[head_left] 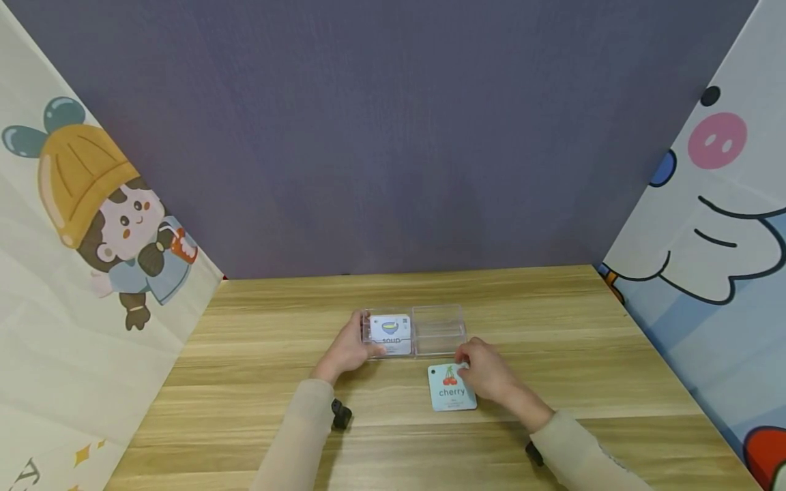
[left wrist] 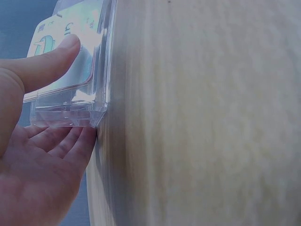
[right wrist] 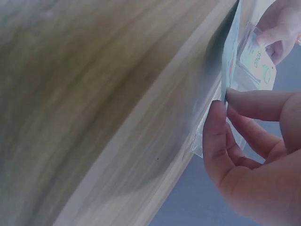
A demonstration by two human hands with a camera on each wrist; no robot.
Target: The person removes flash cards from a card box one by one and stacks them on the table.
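A clear plastic box [head_left: 439, 331] with two side-by-side compartments lies on the table. Its left compartment holds a white soup card [head_left: 390, 327]; no card shows in the right one. My left hand [head_left: 348, 346] grips the box's left end. In the left wrist view the thumb [left wrist: 49, 63] lies over the soup card while the other fingers sit against the box's end wall. Between thumb and fingertips, my right hand [head_left: 485, 368] pinches a pale blue cherry card [head_left: 451, 394] by its upper right corner. That card is tilted, just in front of the box, in the right wrist view.
The wood-grain table [head_left: 245, 409] ends at a dark grey-blue panel [head_left: 393, 150] behind the box. Printed cartoon sheets flank it, with a figure in a yellow hat [head_left: 89, 184] at left and a pink-nosed one [head_left: 717, 140] at right.
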